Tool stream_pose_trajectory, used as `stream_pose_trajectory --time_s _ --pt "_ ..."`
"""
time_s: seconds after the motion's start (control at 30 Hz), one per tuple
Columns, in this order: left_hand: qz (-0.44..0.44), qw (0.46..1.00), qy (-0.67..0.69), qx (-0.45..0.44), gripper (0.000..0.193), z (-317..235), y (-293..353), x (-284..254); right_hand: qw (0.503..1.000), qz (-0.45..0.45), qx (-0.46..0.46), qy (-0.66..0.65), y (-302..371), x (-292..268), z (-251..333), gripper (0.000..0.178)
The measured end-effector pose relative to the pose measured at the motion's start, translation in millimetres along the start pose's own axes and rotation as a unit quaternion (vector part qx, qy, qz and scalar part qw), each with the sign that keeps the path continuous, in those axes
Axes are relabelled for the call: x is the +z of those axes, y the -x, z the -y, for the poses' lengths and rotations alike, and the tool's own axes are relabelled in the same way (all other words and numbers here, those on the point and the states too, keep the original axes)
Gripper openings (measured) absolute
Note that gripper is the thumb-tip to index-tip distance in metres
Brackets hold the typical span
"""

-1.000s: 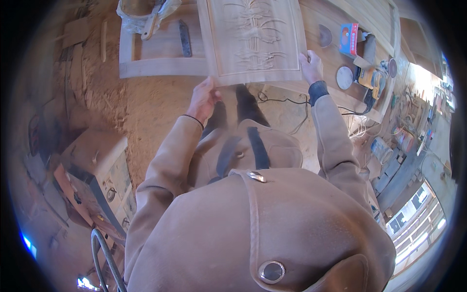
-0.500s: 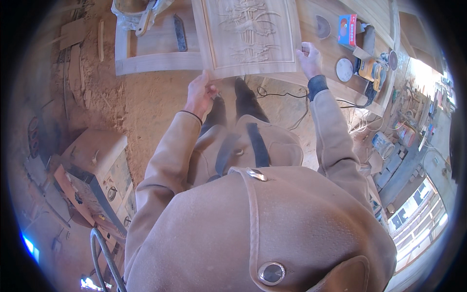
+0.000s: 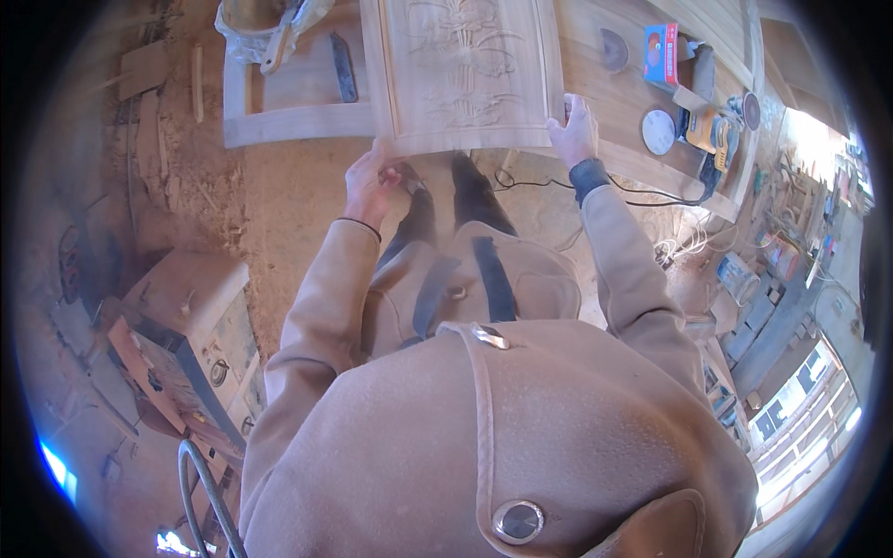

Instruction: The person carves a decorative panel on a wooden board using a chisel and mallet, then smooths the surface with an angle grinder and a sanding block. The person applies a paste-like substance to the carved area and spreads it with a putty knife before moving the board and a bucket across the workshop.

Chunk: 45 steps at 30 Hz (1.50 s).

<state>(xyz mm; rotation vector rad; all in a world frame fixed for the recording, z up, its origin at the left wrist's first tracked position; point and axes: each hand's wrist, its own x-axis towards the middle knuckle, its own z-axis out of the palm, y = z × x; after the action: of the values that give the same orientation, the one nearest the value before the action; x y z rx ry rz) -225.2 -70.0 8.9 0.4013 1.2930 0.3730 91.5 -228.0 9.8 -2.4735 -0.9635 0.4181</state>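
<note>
A pale wooden panel (image 3: 456, 116) carved in relief with a plant-like motif lies ahead of me, its far end cut off by the frame. My left hand (image 3: 370, 184) is closed at its near left corner, the thumb along the edge. At the near right corner, my right hand (image 3: 575, 135) has its fingers around the side edge. The undersides of both grips are hidden. Beneath and beside the panel is a wooden frame (image 3: 307, 126), on which a dark flat bar-like tool (image 3: 344, 70) rests.
Upper left, a brush (image 3: 277, 46) leans on a plastic-wrapped container (image 3: 240, 17). On the right of the bench (image 3: 614, 98) are a yellow power sander (image 3: 709, 132), a white disc (image 3: 659, 133), a brown disc (image 3: 614, 50) and a blue-red box (image 3: 661, 54). A black cable (image 3: 642, 200) hangs near my right wrist.
The carved panel has shifted left and slightly toward me. Both hands moved with it, the right one farther, left and nearer to me.
</note>
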Motion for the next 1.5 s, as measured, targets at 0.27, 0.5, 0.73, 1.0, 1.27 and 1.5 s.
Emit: stream_pose_trajectory --time_s 0.27,0.5,0.73,1.0,1.27,1.5 --pt "-0.015 0.999 0.028 0.001 0.024 4.2 -1.8 -1.5 0.999 -0.011 0.008 0.03 15.3 1.9 11.6 0.054" --pt "-0.013 0.998 0.063 0.014 0.017 8.6 2.1 -7.8 1.0 -0.006 0.01 0.027 19.9 0.5 12.4 0.054" --pt "-0.016 0.999 0.035 0.021 0.012 9.0 3.9 -9.4 1.0 0.002 0.003 0.016 20.5 1.4 8.1 0.055" --pt "-0.212 0.869 -0.351 0.277 0.022 2.2 19.8 12.1 1.0 0.002 0.016 0.012 20.7 5.7 8.1 0.057" --pt "0.063 0.456 -0.676 0.575 0.043 4.7 36.4 45.7 0.999 -0.01 0.024 0.029 21.1 8.3 12.4 0.055" --pt "0.08 0.45 -0.693 0.557 0.05 8.9 30.5 70.2 1.0 -0.012 0.023 0.015 21.2 8.4 12.6 0.056"
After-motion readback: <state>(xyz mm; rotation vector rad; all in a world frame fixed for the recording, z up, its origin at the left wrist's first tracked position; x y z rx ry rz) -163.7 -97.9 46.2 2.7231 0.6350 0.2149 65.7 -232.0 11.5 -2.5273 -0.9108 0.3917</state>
